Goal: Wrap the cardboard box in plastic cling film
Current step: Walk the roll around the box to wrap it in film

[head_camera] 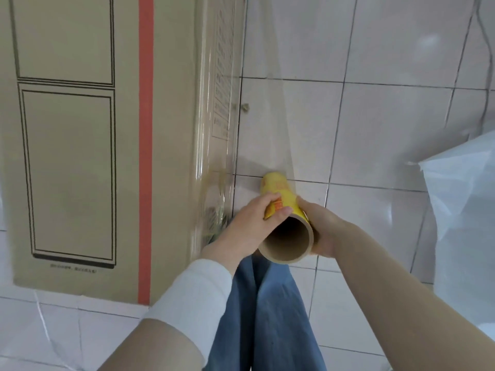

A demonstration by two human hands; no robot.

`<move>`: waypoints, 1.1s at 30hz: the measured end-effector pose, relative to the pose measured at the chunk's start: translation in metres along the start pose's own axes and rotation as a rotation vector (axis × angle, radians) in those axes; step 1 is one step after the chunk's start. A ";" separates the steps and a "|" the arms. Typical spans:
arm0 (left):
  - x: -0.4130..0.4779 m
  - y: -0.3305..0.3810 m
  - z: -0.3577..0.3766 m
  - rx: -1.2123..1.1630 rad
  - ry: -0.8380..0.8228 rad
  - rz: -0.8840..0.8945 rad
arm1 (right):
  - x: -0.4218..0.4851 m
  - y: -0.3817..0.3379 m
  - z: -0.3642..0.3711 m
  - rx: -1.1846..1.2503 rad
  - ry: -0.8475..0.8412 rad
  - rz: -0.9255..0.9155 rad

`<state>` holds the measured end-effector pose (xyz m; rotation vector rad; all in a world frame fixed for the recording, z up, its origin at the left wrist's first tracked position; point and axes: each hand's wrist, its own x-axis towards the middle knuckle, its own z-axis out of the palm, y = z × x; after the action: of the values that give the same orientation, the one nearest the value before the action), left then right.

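Observation:
A tall brown cardboard box with black panel outlines and a red stripe fills the left of the view. Clear cling film stretches from the box's right corner down to a yellow roll on a brown cardboard tube. My left hand grips the roll from the left, thumb across the label. On the roll's right side my right hand clasps the tube. The tube's open end points at the camera. Wrinkled film layers lie along the box's right edge.
White floor tiles with dark grout spread to the right of the box. A white plastic sheet or bag stands at the right edge. My legs in blue jeans are below the roll.

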<state>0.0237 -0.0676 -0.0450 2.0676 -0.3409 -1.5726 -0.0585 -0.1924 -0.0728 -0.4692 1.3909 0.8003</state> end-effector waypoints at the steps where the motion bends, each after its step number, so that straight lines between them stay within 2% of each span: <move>1: 0.001 -0.002 -0.001 0.009 0.006 0.007 | -0.001 0.004 -0.002 0.068 -0.021 0.007; 4: -0.005 -0.008 0.004 -0.004 0.004 -0.011 | -0.004 0.019 -0.005 0.212 -0.079 -0.009; 7: -0.024 -0.021 0.021 -0.022 0.121 -0.017 | -0.007 0.034 -0.001 0.247 -0.076 -0.048; 10: -0.053 -0.029 0.040 -0.033 0.219 -0.053 | -0.011 0.044 0.002 0.164 -0.010 -0.022; 14: -0.076 -0.035 0.061 -0.221 0.292 -0.182 | -0.010 0.046 0.009 -0.034 0.105 0.037; 18: -0.079 -0.041 0.062 -0.234 0.200 -0.212 | 0.001 0.044 0.016 -0.186 0.184 -0.012; 23: -0.051 -0.044 0.032 -0.090 0.117 -0.053 | 0.008 0.040 0.016 -0.210 0.164 -0.006; 27: -0.036 -0.038 0.019 0.065 -0.099 -0.010 | 0.015 0.048 0.013 -0.195 0.120 -0.008; 30: -0.040 -0.045 0.022 0.050 0.017 0.026 | 0.022 0.060 0.001 -0.042 0.060 0.002; 33: -0.060 -0.059 0.042 -0.108 0.143 -0.017 | 0.021 0.081 -0.002 0.100 -0.045 0.002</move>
<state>-0.0406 0.0009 -0.0362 2.0895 -0.1828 -1.4117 -0.1195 -0.1360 -0.0810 -0.3705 1.3829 0.7354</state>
